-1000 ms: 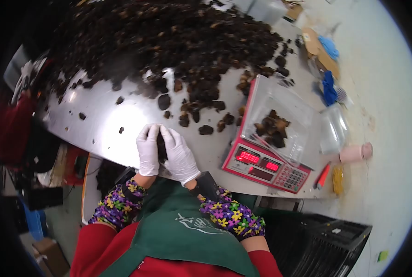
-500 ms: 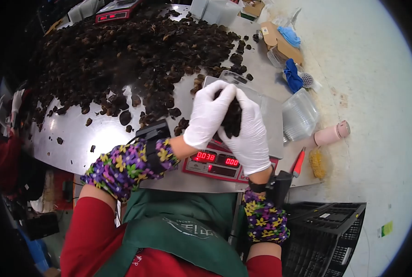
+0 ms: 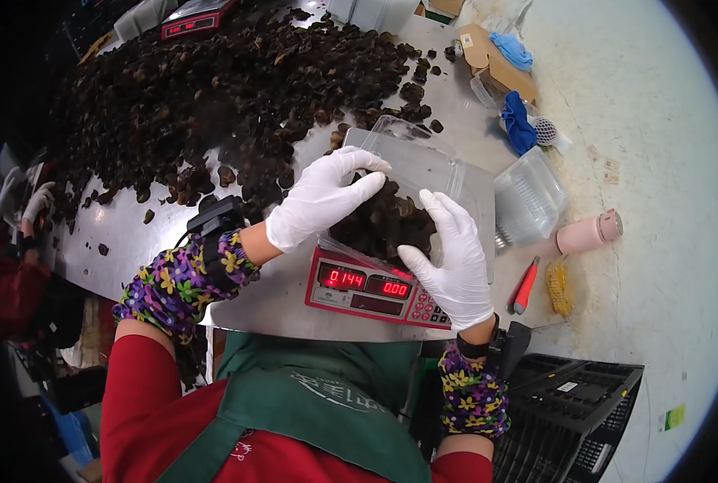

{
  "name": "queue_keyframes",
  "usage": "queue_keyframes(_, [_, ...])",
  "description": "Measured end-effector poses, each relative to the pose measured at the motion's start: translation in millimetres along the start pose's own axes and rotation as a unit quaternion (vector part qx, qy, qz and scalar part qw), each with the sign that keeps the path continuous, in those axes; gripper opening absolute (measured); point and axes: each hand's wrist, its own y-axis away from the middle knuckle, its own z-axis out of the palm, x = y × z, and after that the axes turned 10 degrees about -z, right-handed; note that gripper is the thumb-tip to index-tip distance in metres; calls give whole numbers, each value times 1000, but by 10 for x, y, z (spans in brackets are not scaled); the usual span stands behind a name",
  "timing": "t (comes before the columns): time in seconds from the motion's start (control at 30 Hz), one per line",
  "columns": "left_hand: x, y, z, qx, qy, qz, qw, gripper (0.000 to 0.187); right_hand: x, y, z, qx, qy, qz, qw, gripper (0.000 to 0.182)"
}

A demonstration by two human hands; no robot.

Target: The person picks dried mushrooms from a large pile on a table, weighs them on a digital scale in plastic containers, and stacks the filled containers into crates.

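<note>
A heap of dark brown, mushroom-like pieces (image 3: 384, 223) lies in a clear plastic clamshell box (image 3: 413, 166) with its lid folded back. The box rests on a red digital scale (image 3: 359, 291), whose display reads 0.144 and 0.00. My left hand (image 3: 323, 198), in a white glove, curves over the heap's left side with thumb and fingers apart. On the right, my gloved right hand (image 3: 454, 259) is spread beside the box, its fingertips at the heap's edge. Neither hand holds a piece that I can see.
A large pile of the same dark pieces (image 3: 206, 105) covers the steel table (image 3: 125, 241). To the right are stacked clear boxes (image 3: 529, 196), a pink bottle (image 3: 589, 232), a red cutter (image 3: 525, 286) and a cardboard box (image 3: 496, 64). A co-worker's gloved hand (image 3: 38, 201) shows far left.
Both hands have let go of the clump of dark pieces they held over the scale and have moved apart. The pieces now lie in the box; the reading rose from 0.038 to 0.144.
</note>
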Motion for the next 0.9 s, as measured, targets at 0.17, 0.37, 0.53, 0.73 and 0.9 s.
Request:
queue_keyframes(0.17, [-181, 131, -79, -36, 61, -13, 997, 26, 2, 51, -86, 12, 22, 5, 1000, 48])
queue_keyframes(0.37, [-112, 390, -145, 49, -92, 144, 984, 31, -75, 12, 71, 16, 30, -32, 999, 47])
queue_keyframes(0.53, [-291, 595, -265, 121, -43, 92, 988, 30, -109, -119, 166, 51, 8, 6, 999, 57])
queue_keyframes(0.73, [-503, 819, -185, 156, 76, 19, 985, 25, -197, -322, 336, -46, 38, -47, 997, 36])
queue_keyframes(0.9, [-753, 1066, -312, 230, 9, -36, 972, 22, -229, -226, 292, -63, 102, -58, 991, 10])
